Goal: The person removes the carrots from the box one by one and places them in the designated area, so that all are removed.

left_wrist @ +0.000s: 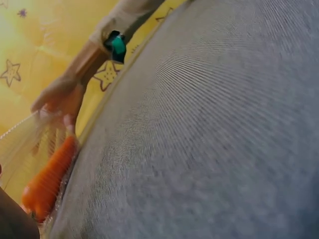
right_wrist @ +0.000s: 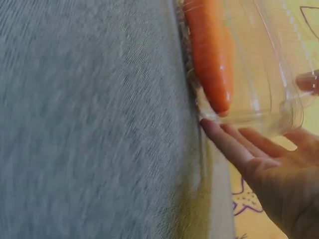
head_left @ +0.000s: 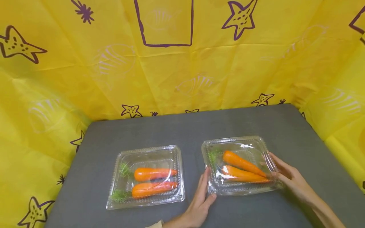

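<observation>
Two carrots (head_left: pixel 242 163) with green tops lie inside a clear plastic clamshell container (head_left: pixel 228 190) on the right side of the table. My left hand (head_left: pixel 199 202) holds this container's front left corner, fingers along the left side and thumb at the front edge. On the opposite side my right hand (head_left: pixel 293 177) grips the edge, thumb near the top. The right wrist view shows the fingers of that hand (right_wrist: pixel 284 169) against the container's end, near the grey surface. Only a dark edge of the left hand (left_wrist: pixel 15 219) appears in the left wrist view.
A second clear container (head_left: pixel 145 202) with two carrots (head_left: pixel 154 188) and green tops sits to the left on the grey table (head_left: pixel 159 133). Yellow cloth (head_left: pixel 165 76) printed with stars and fish stands around the table's back and sides.
</observation>
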A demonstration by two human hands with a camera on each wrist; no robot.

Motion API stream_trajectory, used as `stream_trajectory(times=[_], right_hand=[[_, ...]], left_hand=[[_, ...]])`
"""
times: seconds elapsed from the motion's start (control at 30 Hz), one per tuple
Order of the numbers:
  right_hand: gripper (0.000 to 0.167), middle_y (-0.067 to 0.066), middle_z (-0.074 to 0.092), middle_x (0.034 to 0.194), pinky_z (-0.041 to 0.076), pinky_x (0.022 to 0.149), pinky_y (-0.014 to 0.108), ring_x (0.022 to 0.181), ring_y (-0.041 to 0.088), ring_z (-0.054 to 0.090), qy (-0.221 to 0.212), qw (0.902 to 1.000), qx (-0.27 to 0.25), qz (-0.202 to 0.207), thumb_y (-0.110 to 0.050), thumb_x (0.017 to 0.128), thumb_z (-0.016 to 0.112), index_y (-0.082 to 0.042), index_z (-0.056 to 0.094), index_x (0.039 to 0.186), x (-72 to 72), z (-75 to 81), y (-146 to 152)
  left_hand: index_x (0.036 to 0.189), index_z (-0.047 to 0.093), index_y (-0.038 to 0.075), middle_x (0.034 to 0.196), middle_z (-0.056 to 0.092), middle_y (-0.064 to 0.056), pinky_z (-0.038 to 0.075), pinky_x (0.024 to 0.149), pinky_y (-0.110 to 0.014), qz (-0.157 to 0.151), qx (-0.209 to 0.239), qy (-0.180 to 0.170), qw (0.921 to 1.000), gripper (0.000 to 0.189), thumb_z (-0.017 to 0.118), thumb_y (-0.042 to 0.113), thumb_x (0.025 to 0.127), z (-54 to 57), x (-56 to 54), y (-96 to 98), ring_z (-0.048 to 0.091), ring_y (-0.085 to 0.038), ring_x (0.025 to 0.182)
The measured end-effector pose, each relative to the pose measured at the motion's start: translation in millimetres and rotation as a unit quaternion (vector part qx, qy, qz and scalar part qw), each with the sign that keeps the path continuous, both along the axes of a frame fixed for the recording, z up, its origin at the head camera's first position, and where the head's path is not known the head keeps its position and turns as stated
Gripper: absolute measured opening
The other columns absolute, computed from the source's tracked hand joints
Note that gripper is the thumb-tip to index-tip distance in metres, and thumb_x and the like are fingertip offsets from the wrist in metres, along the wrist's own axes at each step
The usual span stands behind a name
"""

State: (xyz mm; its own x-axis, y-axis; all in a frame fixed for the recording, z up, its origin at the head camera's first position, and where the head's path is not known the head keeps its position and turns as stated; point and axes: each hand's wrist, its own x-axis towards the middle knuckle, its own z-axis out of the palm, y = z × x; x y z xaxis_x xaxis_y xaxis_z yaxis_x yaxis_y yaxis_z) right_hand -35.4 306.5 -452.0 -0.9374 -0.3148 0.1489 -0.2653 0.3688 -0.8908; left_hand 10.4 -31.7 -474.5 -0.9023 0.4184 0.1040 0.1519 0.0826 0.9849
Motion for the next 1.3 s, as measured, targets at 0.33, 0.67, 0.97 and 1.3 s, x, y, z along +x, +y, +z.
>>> stream_trajectory(times=[0.33,0.67,0.97,1.3], right_hand=[[0.066,-0.031,0.034,0.144,0.038,0.091,0.004,0.118,-0.011,0.047,-0.003,0.9989,0.040,-0.023,0.005,0.095,0.053,-0.008,0.029,0.154,1.5,1.9,-3],[0.065,-0.031,0.032,0.146,0.028,0.096,-0.001,0.125,-0.017,0.036,-0.006,0.9965,0.072,-0.041,-0.001,0.098,0.052,-0.015,0.026,0.156,4.3,1.8,-1],[0.059,-0.005,0.042,0.151,0.049,0.087,0.008,0.117,-0.007,0.053,0.027,0.9956,0.064,-0.063,0.008,0.090,0.063,-0.002,0.045,0.145,10.9,10.8,0],[0.074,0.016,0.032,0.156,0.048,0.093,0.011,0.131,-0.002,0.042,0.058,0.9981,0.013,0.017,0.023,0.074,0.068,0.012,0.040,0.142,14.2,8.5,12]], left_hand=[[0.159,-0.001,0.021,0.163,0.010,-0.007,0.013,0.118,-0.056,0.055,-0.069,0.010,0.9960,0.069,0.040,0.018,0.104,2.4,3.3,8.8,0.015,-0.030,0.148],[0.159,-0.002,0.022,0.163,0.006,-0.012,0.023,0.117,-0.032,0.068,-0.021,-0.063,0.9954,0.080,0.053,0.022,0.100,3.9,5.2,4.8,0.020,-0.033,0.145],[0.159,0.001,0.025,0.164,0.009,-0.008,0.011,0.119,-0.049,0.076,-0.016,-0.069,0.9946,0.075,0.048,0.020,0.101,6.0,6.8,7.1,0.014,-0.033,0.147],[0.159,0.004,0.023,0.163,0.009,-0.015,0.020,0.117,-0.025,0.078,0.021,-0.079,0.9936,0.074,0.049,0.013,0.100,5.2,8.2,10.2,0.020,-0.033,0.145]])
